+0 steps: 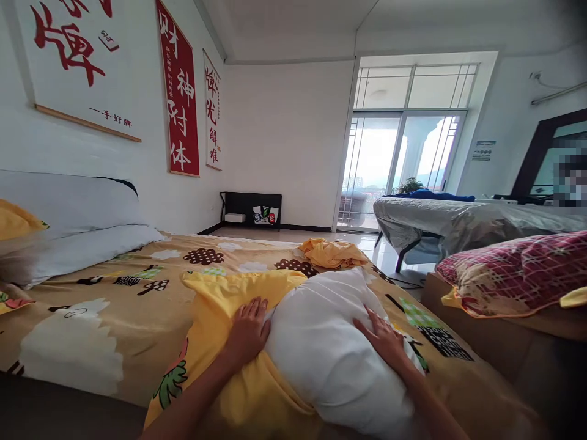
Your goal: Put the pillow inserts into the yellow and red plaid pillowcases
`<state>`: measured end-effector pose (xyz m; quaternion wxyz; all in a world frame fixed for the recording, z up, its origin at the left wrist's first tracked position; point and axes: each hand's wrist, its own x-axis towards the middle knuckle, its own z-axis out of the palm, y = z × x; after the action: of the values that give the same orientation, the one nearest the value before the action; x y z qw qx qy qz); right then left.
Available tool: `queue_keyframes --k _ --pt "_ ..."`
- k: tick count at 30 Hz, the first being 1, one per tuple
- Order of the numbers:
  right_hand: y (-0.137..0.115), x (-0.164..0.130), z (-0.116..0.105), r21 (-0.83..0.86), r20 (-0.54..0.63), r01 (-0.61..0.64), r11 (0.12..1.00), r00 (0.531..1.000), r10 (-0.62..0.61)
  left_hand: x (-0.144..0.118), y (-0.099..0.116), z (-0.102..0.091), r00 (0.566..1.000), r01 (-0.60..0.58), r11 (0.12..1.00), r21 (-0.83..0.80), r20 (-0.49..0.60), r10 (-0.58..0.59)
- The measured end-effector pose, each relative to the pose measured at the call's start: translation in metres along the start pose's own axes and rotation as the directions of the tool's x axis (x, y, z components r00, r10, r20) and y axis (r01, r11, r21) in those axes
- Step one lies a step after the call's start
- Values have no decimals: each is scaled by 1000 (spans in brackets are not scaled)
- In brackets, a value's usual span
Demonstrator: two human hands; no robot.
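Landmark = white pillow [330, 348], lying near the front edge of the bed [114, 318], half inside a yellow pillowcase [229, 379]. Far left of it: 2 grey-white pillows [68, 226] stacked against the wall, with 3 calligraphy hangings above, the middle 1 a red scroll [178, 91]. Left hand [250, 330] lies flat, fingers spread, on the pillowcase edge right at the white pillow's left side, touching both; open palm, not gripping. The pillowcase wraps the pillow's left and lower part; the right and top parts are bare. Behind the pillow, a crumpled yellow cloth [332, 252] on the bed, apart from it. Right hand [384, 336] rests flat on the pillow's right flank, fingers extended, nothing clasped. Right of the pillow: red checked cushion [518, 272] on a brown surface; behind that, a grey-covered table [458, 223] before the balcony doors.
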<state>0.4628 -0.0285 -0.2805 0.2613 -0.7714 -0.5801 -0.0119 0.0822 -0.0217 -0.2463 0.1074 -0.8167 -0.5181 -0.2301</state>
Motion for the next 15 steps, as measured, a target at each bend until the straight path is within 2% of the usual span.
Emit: queue_keyframes --k 7,11,15 --pt "-1 -3 -7 39 15 5 999 1000 -6 0 0 -2 1000 -1 1000 6 9 1" --pt "-7 -6 -12 116 18 -12 993 1000 10 0 0 -1 1000 -3 1000 -6 2 3" --pt "-6 8 -30 262 -29 -132 956 989 145 1 1 -1 1000 -4 1000 -25 3 5"
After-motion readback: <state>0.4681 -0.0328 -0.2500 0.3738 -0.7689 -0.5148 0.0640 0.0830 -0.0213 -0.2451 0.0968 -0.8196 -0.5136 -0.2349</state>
